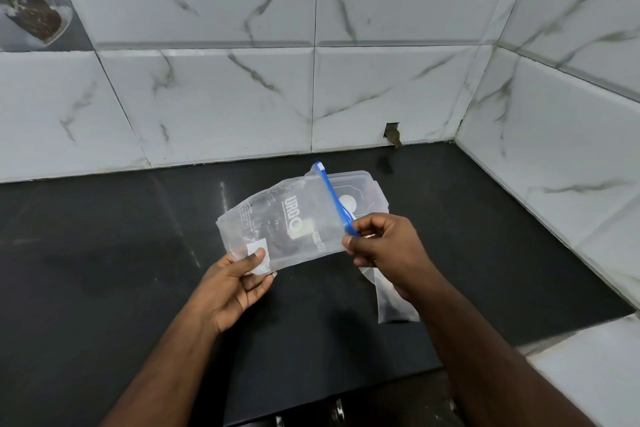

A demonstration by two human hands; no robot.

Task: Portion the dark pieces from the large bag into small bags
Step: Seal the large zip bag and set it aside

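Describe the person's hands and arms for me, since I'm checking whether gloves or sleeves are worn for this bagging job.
Nothing is worn: the left hand and right hand are bare, without gloves, and no rings show. Both forearms are uncovered as far as the frame's lower edge, with no sleeves, watch or bracelet in view. The fingernails that show are short and unpainted.

Count from the head view:
- hands: 2, left hand (239, 282) and right hand (379, 246)
- zip bag (280, 225) with blue slider strip: 1, held up between both hands
- small clear bag (393, 302): 1 visible on the counter, partly hidden under the right wrist, could be more than one stacked
- clear plastic container (363, 191): 1, behind the zip bag
- black counter (104, 253): 1
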